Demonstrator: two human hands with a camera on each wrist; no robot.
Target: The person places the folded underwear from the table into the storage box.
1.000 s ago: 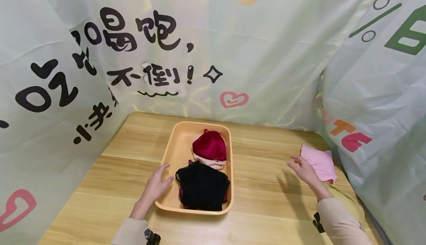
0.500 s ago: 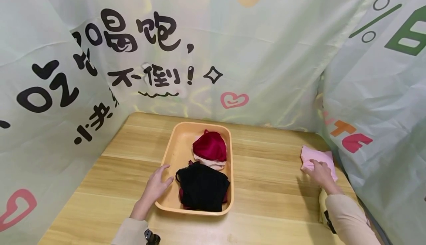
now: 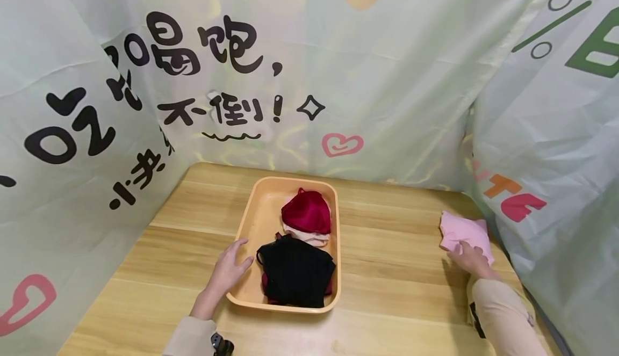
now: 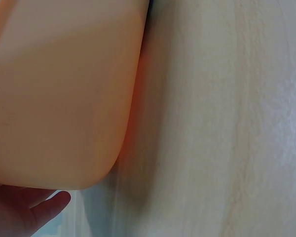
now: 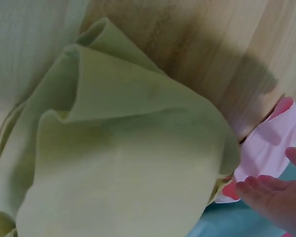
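My left hand rests at the left rim of an orange plastic tray, its fingers loosely spread. In the left wrist view, the tray's wall fills the left side, with fingertips at its end. At the right, my right hand lies over the near side of a folded pink cloth garment, thumb and fingers apart. The right wrist view has those fingers at the pink cloth, which shows some red. A yellow-green cloth piece lies beneath the right forearm.
Inside the tray sit a folded black garment and, behind it, a dark red bra on pale pink cloth. The wooden table is bordered by printed curtains at the back and both sides.
My right hand has moved right and toward me, from beside the pink garment onto its near side. The left hand has stayed at the tray.
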